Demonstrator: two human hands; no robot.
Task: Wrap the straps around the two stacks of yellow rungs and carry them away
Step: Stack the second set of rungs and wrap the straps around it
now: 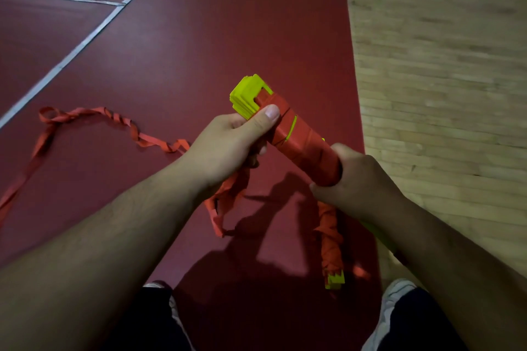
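Both hands clasped one bundle. The left hand curled round the upper part of the stack of flat yellow plastic rungs, its thumb pressing on the wound red fabric strap. The right hand gripped the lower end. The stack was held clear of the floor at mid-view, its bare notched end pointing to eleven o'clock.

To wrap well, the thumb probably needed to pin the last turn while the loose tail was drawn taut. Each turn should overlap the one before, since a yellow sliver showed between the turns. The tail looked twisted, so flattening it first would likely help it lie snug.

The dark red matte floor mat filled most of the view and looked smooth. The pale wooden strip flooring lay toward three o'clock. A thin white line crossed the mat at ten o'clock. The strap's tail, thin, limp and kinked, trailed off toward nine o'clock. At five o'clock the second strap-bound stack of yellow rungs lay on the mat, its toothed end showing.
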